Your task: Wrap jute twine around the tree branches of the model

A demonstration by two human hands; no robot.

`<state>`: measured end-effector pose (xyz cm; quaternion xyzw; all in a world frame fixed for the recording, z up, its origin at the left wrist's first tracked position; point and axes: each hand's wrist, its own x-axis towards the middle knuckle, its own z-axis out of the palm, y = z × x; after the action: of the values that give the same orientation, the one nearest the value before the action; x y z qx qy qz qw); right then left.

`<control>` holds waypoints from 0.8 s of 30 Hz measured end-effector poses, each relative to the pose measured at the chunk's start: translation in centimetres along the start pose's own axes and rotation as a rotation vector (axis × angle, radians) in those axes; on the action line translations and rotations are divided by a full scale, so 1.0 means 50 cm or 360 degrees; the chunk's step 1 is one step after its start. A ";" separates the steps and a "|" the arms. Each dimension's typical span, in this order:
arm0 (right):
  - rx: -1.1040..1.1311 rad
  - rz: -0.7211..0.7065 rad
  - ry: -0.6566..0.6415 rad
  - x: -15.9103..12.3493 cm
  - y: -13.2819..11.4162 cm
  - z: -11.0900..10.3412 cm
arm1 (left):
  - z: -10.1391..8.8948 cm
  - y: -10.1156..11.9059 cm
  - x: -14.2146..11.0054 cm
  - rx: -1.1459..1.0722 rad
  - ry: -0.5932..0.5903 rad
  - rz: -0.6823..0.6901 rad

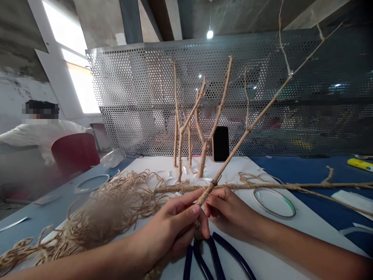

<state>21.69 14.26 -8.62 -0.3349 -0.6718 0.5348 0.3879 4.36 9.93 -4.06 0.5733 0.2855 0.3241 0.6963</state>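
Observation:
My left hand (177, 221) is closed around the lower end of a long, thin branch (247, 132), which slants up to the right. Twine is wound around this lower part, with a short loose bit by the winding. Close behind it, my right hand (225, 204) has its fingers curled against the branch; what they pinch is hidden. Below both hands lie tools with dark blue handles (215, 256), probably pliers, their heads partly covered. A big tangle of jute twine (101, 210) spreads on the left, beside my left forearm.
Several twine-wrapped branches (204, 155) stand upright on the white board (314, 237). Behind my hands lies a long wrapped branch (262, 186). A phone (221, 144) leans against the perforated metal screen (131, 116). A tape ring (275, 204) lies right. A person (43, 136) sits left.

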 end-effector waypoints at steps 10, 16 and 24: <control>-0.0091 -0.0060 0.0235 -0.002 -0.019 -0.009 | -0.004 -0.009 -0.002 0.0088 0.0116 0.0040; -0.0018 0.0004 0.0472 -0.001 -0.025 -0.010 | 0.002 -0.005 -0.010 0.0487 0.0212 0.0120; -0.0432 -0.0327 0.0680 -0.008 -0.038 -0.014 | 0.006 -0.002 -0.015 0.1209 0.0348 0.0471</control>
<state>22.41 13.87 -6.76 -0.4193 -0.6707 0.3148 0.5246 4.13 9.17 -4.10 0.7863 0.3715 0.3511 0.3470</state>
